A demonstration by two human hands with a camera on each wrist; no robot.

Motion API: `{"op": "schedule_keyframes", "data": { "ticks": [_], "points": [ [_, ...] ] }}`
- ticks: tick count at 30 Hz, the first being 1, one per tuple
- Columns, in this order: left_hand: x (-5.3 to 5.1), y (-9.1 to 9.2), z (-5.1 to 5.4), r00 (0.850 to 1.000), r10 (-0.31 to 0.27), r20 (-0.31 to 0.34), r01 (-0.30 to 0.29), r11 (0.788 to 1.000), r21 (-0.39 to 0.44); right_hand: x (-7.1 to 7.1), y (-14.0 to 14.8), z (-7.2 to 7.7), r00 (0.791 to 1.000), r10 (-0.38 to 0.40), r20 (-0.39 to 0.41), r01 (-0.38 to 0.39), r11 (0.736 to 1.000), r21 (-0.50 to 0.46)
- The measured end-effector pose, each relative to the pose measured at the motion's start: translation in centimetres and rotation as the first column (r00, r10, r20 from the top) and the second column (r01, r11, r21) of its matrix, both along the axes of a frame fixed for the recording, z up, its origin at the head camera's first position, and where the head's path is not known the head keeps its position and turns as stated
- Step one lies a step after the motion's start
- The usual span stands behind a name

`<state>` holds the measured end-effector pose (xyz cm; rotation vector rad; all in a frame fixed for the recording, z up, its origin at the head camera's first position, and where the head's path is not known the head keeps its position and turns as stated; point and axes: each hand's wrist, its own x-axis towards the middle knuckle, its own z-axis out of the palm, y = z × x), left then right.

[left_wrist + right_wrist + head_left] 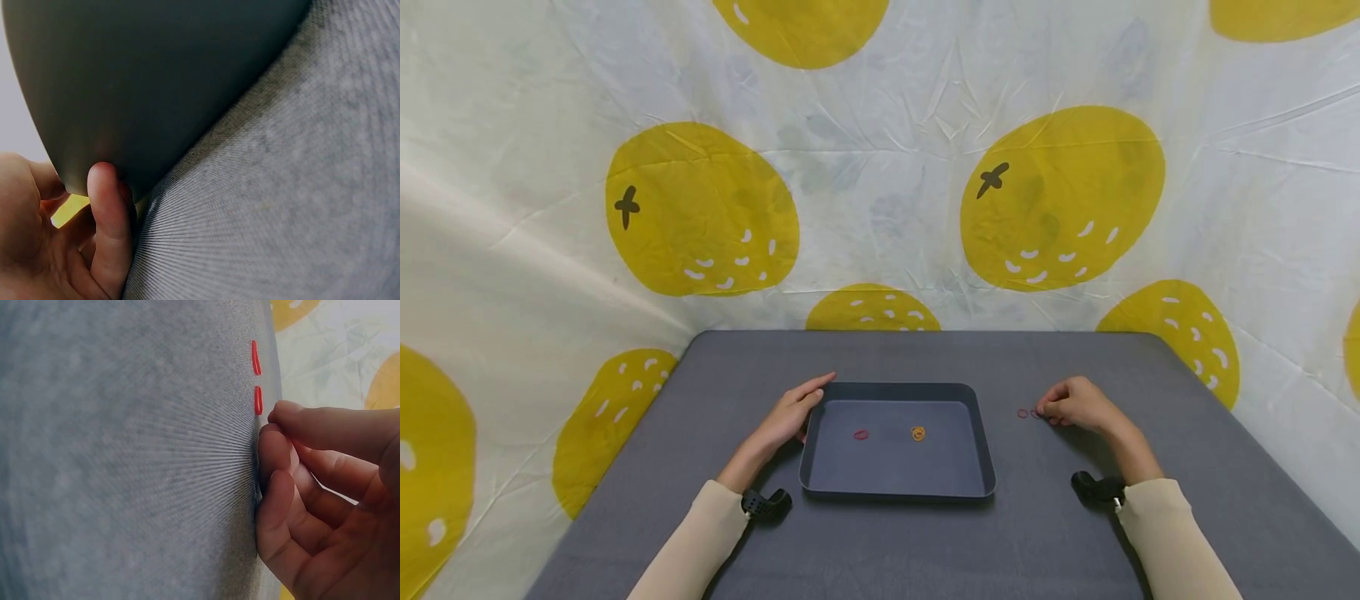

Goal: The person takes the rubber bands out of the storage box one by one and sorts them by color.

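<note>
In the head view, with the left hand (784, 415), a light, curled hold on the far left corner of the dark tray (895, 467), thumb at the rim. Right of that grip, inside the tray, a crimson band (861, 435), and farther right some yellow-orange bands (918, 433). On the tray's other side, at the right hand (1078, 404), bent fingers with tips drawn together, low at the grey table (917, 546). Just left of those tips, the nearer red band (1032, 413), then the farther red band (1018, 413). Cannot tell whether pinching anything.

In the left wrist view, one finger against the tray's outer wall, ribbed grey cloth to the right of the grip.

In the right wrist view, hardly any gap between thumb and finger; just past the tips, both red bands, slightly apart, and a patterned curtain (325, 353) beyond.
</note>
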<state>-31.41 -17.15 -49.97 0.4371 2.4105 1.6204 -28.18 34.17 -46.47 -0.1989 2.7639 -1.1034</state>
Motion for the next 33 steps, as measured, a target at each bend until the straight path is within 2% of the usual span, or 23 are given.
{"op": "schedule_keyframes", "data": {
  "ticks": [15, 18, 22, 24, 26, 31, 33],
  "points": [
    [0.1, 0.2, 0.2, 0.999, 0.028, 0.024, -0.028, 1.0, -0.008, -0.1, 0.2, -0.2, 1.0, -0.007, -0.004, 0.006, 1.0, -0.012],
    [0.6, 0.4, 0.9, 0.999, 0.023, 0.027, -0.023, 1.0, -0.006, 0.0, 0.2, -0.3, 1.0, -0.01, -0.003, 0.01, 1.0, -0.013],
    [1.6, 0.7, 2.5, 0.999, 0.006, 0.036, -0.006, 1.0, -0.009, 0.0, 0.3, -0.2, 1.0, -0.01, 0.005, 0.01, 1.0, -0.012],
    [1.8, 0.7, 2.9, 0.999, 0.002, 0.038, -0.002, 1.0, -0.01, 0.0, 0.3, -0.1, 1.0, -0.009, 0.005, 0.009, 1.0, -0.012],
    [1.5, 0.7, 2.6, 0.999, 0.006, 0.04, -0.006, 1.0, -0.006, 0.0, 0.3, 0.1, 1.0, -0.009, 0.001, 0.009, 1.0, -0.013],
    [0.3, 0.3, 0.8, 0.999, 0.017, 0.027, -0.017, 1.0, -0.006, 0.0, 0.1, 0.5, 1.0, -0.009, -0.003, 0.009, 1.0, -0.012],
    [0.0, 0.2, 0.4, 1.0, 0.017, 0.019, -0.017, 1.0, -0.01, 0.0, 0.0, 0.7, 1.0, -0.01, -0.005, 0.01, 1.0, -0.012]
  ]
}}
